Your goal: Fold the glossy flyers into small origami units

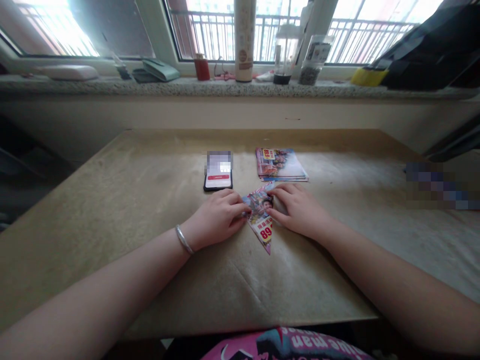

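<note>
A printed paper flyer [261,210], folded to a triangular shape, lies on the table between my hands, one point toward me. My left hand [219,215], with a silver bangle at the wrist, pinches its left corner. On the right edge, the thumb and fingers of my right hand [298,207] close on the paper. Just beyond it sits a stack of similar colourful flyers [283,164]. A phone [218,172] with its screen lit lies flat past my left hand.
The table [150,175] has a yellowish, creased cover. Behind it, a stone windowsill [210,89] carries a red container [201,67], a tall cylinder [244,45], clear containers [310,62] and a green case [161,69]. A blurred item [438,185] lies at the right.
</note>
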Tool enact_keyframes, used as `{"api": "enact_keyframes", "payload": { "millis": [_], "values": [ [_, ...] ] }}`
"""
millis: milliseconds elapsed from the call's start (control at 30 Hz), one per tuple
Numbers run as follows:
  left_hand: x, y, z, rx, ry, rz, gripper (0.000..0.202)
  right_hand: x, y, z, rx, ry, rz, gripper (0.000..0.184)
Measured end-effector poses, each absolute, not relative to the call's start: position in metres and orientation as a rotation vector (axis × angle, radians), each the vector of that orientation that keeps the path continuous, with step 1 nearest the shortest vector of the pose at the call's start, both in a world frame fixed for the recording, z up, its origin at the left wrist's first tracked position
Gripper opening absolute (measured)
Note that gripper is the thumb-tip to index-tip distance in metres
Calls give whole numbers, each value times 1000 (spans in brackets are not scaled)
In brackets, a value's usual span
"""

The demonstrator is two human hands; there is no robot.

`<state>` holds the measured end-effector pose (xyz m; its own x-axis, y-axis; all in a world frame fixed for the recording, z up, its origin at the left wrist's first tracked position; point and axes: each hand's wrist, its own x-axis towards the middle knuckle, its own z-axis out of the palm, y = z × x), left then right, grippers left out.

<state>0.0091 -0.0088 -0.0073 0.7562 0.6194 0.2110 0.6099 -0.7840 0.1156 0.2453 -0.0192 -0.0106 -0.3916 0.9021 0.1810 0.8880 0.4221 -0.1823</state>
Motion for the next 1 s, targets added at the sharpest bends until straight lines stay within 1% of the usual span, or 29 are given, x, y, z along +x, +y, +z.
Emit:
{"api": "enact_keyframes", "payload": {
  "millis": [100, 233, 433, 500, 633, 700, 733, 867, 1000],
  "values": [
    [9, -8, -9, 2863, 974, 410, 26, 245, -19, -11, -1524, -2431, 121, 49],
    [8, -6, -11, 2809, 979, 423, 33, 245, -19, -13, -1493, -2441, 146, 52],
    [7, -3, -11, 2797, 1048, 363, 39, 243, -21, -15, -1369, -2484, 298, 62],
    [7, -3, -11, 2791, 1062, 340, 40, 242, -22, -15, -1332, -2519, 345, 70],
    [7, -3, -12, 2753, 1073, 354, 43, 241, -23, -16, -1312, -2562, 362, 93],
    [7, -3, -13, 2736, 1095, 380, 47, 241, -23, -16, -1315, -2573, 359, 97],
    [7, -3, -13, 2733, 1099, 382, 50, 241, -24, -16, -1318, -2575, 356, 95],
    [8, -5, -12, 2732, 1065, 363, 55, 241, -24, -15, -1309, -2569, 326, 78],
    [6, -4, -11, 2727, 1021, 367, 60, 244, -22, -15, -1264, -2575, 314, 65]
  ]
}}
